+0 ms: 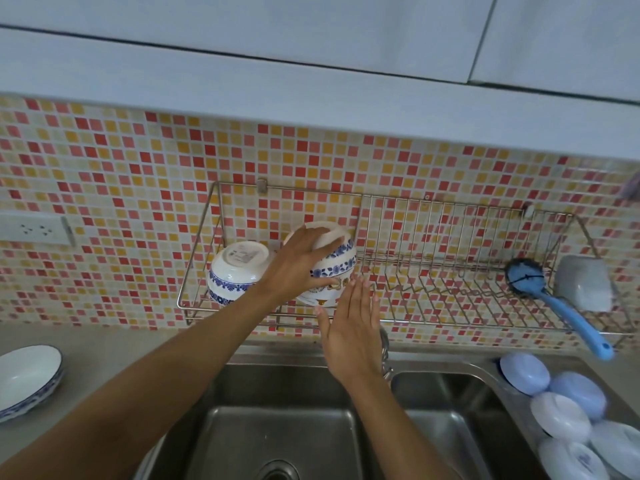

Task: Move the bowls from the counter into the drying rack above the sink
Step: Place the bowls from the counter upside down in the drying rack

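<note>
A wire drying rack [433,271] hangs on the tiled wall above the sink. At its left end a white bowl with blue bands [232,271] lies upside down. Beside it, my left hand [298,268] grips a second blue-patterned bowl [337,258], inverted on top of another bowl with orange marks [329,292] in the rack. My right hand [349,327] is flat and empty, fingers apart, with its fingertips close to the lower bowl's right side. A stack of white bowls with blue rims [27,379] sits on the counter at the far left.
A blue dish brush [561,306] and a grey cup [585,284] occupy the rack's right end. Several upturned pale blue and white bowls [561,407] lie on the counter right of the steel double sink [277,427]. A wall socket [34,230] is at left.
</note>
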